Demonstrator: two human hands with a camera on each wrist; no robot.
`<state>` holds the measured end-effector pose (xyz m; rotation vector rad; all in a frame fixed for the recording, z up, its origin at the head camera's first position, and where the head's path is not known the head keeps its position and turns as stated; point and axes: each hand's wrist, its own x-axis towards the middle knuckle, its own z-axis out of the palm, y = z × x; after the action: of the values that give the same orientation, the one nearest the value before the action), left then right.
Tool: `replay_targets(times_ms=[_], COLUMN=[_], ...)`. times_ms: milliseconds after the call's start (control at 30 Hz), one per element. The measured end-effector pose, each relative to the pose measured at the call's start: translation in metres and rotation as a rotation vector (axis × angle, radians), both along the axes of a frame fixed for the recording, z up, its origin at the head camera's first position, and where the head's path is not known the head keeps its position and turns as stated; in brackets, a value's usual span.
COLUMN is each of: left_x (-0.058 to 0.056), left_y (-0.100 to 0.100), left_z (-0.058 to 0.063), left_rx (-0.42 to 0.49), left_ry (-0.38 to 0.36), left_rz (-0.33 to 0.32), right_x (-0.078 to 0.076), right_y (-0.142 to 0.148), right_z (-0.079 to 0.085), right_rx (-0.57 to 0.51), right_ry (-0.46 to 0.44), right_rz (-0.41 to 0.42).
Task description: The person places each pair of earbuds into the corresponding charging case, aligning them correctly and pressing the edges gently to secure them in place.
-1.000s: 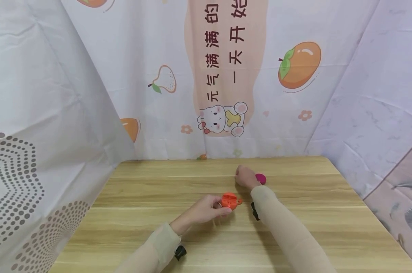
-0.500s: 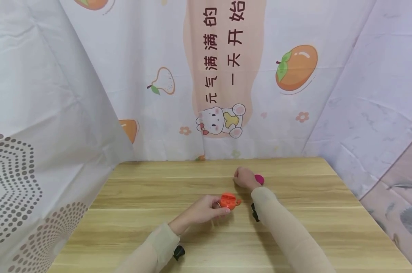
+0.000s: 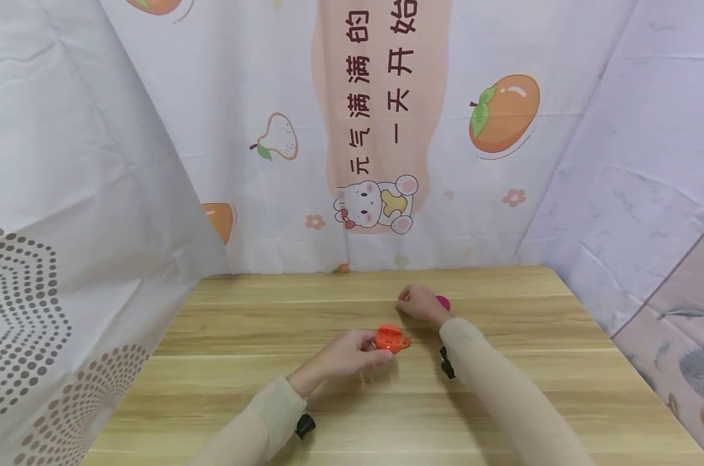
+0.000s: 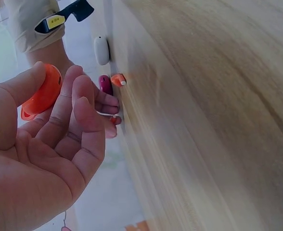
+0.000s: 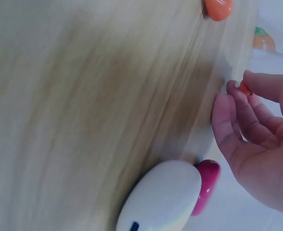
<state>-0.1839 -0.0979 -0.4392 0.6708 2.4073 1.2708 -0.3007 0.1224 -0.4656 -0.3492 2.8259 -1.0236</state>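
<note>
My left hand (image 3: 346, 353) holds an orange earbud case (image 3: 389, 338) between thumb and fingers, above the wooden table. Its lid is up, the hollows inside face me, and a small loop sticks out to the right. Farther back, my right hand (image 3: 420, 303) is low at the tabletop. In the right wrist view, its thumb and fingertip pinch a small orange earbud (image 5: 246, 88) with a pale tip. Another orange earbud (image 4: 118, 80) with a white tip lies on the table close to the right hand in the left wrist view.
Beside the right wrist lie a magenta rounded thing (image 3: 443, 302) and a white oval thing (image 5: 163, 199) with a dark slot. A glossy orange rounded thing (image 5: 218, 8) is cut off at the right wrist view's top. Printed curtains (image 3: 270, 213) hang behind the table (image 3: 258, 323).
The right hand tilts slightly and its forearm shifts a little to the right, with the fingers staying low at the table. The left hand keeps its hold on the case, nearly still.
</note>
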Motion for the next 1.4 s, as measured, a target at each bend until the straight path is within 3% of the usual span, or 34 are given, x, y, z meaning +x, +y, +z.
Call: replay_targets(times_ms=[133, 233, 600, 833, 1133, 1400], left_x=[0.000, 0.000, -0.001, -0.002, -0.002, -0.002], left_y=[-0.001, -0.001, -0.003, -0.006, -0.006, -0.005], left_z=[-0.001, -0.002, -0.001, -0.001, -0.003, -0.006], left_rx=[0.008, 0.012, 0.011, 0.018, 0.027, 0.042], left_ry=[-0.009, -0.014, -0.008, 0.002, -0.001, 0.000], left_rz=[0.000, -0.003, -0.013, -0.026, -0.025, -0.032], right_x=[0.006, 0.008, 0.021, 0.038, 0.063, 0.081], right_y=[0.004, 0.007, 0.011, 0.016, 0.020, 0.021], right_z=[0.003, 0.009, 0.036, 0.055, 0.064, 0.066], right_rx=[-0.117, -0.144, -0.293, -0.337, -0.364, -0.388], right_ry=[-0.065, -0.097, -0.125, -0.106, -0.060, -0.050], right_rz=[-0.007, -0.002, 0.122, 0.186, 0.282, 0.283])
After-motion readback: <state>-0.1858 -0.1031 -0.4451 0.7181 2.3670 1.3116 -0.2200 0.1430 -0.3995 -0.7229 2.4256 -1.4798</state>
